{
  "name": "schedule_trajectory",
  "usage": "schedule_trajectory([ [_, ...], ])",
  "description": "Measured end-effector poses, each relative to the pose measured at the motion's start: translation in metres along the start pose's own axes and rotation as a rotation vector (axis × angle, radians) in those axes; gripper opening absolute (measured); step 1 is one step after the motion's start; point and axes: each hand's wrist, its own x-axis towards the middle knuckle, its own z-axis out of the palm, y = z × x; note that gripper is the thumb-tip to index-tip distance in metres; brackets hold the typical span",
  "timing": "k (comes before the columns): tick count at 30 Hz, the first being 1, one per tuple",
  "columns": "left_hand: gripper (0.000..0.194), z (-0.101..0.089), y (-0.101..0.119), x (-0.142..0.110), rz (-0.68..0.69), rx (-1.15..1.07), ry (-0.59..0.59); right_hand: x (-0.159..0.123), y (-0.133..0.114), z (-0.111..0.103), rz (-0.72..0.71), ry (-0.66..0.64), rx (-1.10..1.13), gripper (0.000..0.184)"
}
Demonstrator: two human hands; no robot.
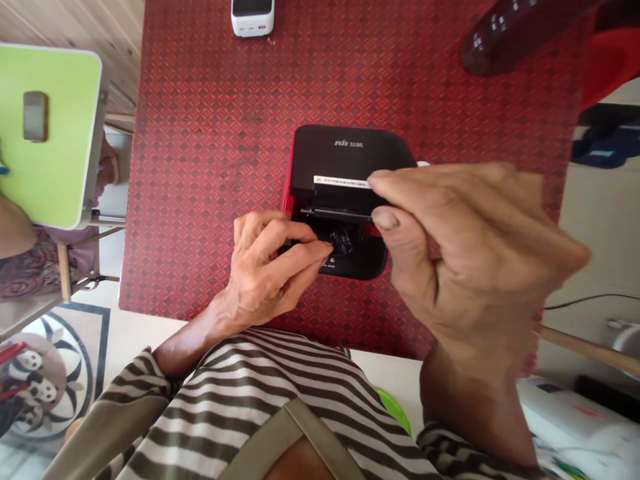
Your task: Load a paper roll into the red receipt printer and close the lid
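A small black device with red sides (345, 160), shaped like a label printer, lies on the red patterned tablecloth (210, 133) with its lid open. My left hand (270, 263) is curled against the device's near left corner, fingers bent and pressing on its edge beside the open compartment. My right hand (465, 247) hovers over the device's right side, thumb and forefinger pinched together near a white warning strip (340, 181) on the lid. I cannot make out anything between those fingertips.
A white device (253, 17) stands at the table's far edge. A dark curved object (505, 33) lies at the far right. To the left a green-topped stool (47, 133) carries a small grey object (36, 116). A patterned mat (45, 373) covers the floor.
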Motion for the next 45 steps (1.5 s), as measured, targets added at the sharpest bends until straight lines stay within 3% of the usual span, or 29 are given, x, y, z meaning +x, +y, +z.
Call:
schedule_trajectory([
  [6, 0.015, 0.003, 0.002, -0.002, 0.007, 0.004, 0.017, -0.021, -0.004, -0.004, 0.016, -0.183, 0.027, 0.043],
  [13, 0.008, 0.000, 0.005, -0.001, -0.003, 0.009, 0.005, -0.034, -0.002, 0.004, -0.044, -0.182, 0.024, 0.046],
  [18, 0.037, -0.006, -0.008, -0.002, -0.101, -0.014, 0.059, -0.040, -0.001, 0.006, -0.011, -0.173, 0.050, 0.049],
  [20, 0.050, -0.006, -0.022, -0.009, -0.008, 0.042, 0.056, -0.044, 0.000, 0.007, -0.034, -0.137, 0.051, 0.052],
  [22, 0.057, -0.004, -0.036, -0.017, -0.009, 0.085, 0.048, -0.047, 0.001, 0.009, -0.051, -0.123, 0.051, 0.057],
  [27, 0.077, -0.005, -0.053, -0.030, -0.093, 0.040, -0.071, -0.051, 0.005, 0.016, -0.095, -0.012, 0.055, 0.070],
  [33, 0.068, -0.006, -0.059, -0.029, -0.059, 0.045, -0.060, -0.059, 0.006, 0.027, -0.073, 0.047, 0.073, 0.075],
  [38, 0.079, -0.001, -0.062, -0.030, -0.025, 0.018, -0.039, -0.062, 0.005, 0.027, -0.077, 0.037, 0.049, 0.079],
  [42, 0.078, 0.000, -0.054, -0.030, -0.005, 0.019, 0.011, -0.065, 0.003, 0.024, -0.015, 0.004, 0.130, 0.084],
  [45, 0.062, -0.001, -0.041, -0.032, 0.011, 0.042, 0.076, -0.076, 0.006, 0.029, 0.045, 0.085, 0.189, 0.080],
])
